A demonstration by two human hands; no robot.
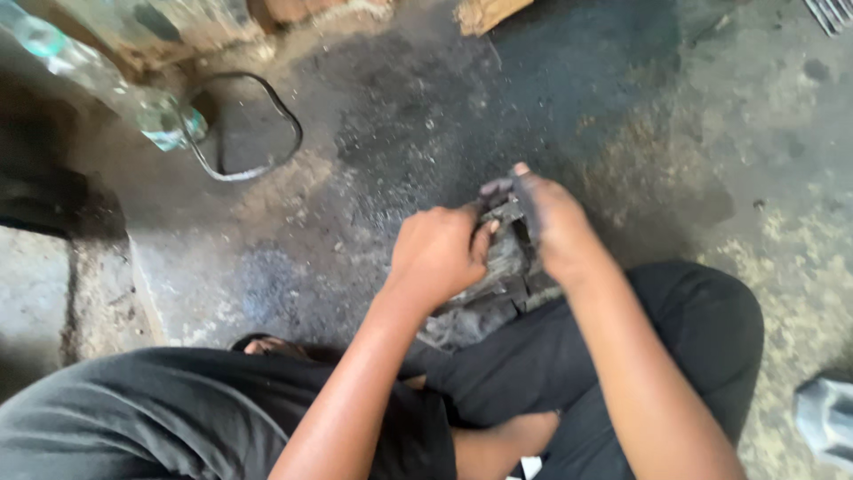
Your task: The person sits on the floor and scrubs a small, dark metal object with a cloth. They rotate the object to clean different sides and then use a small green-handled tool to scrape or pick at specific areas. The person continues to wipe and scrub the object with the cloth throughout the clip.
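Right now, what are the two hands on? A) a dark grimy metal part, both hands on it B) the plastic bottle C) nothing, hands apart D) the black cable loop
A: the left hand and right hand both grip the dark part over the lap; the bottle and cable lie untouched on the floor.

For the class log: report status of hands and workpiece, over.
Left hand and right hand both gripping grimy metal part over lap. Black cable loop and plastic bottle lie apart on floor.

Dark grey, soot-blackened metal part (503, 258) — black trousers (684, 329); floor (426, 107) mottled grey-black; clear greenish bottle (98, 80); black cable loop (258, 124).
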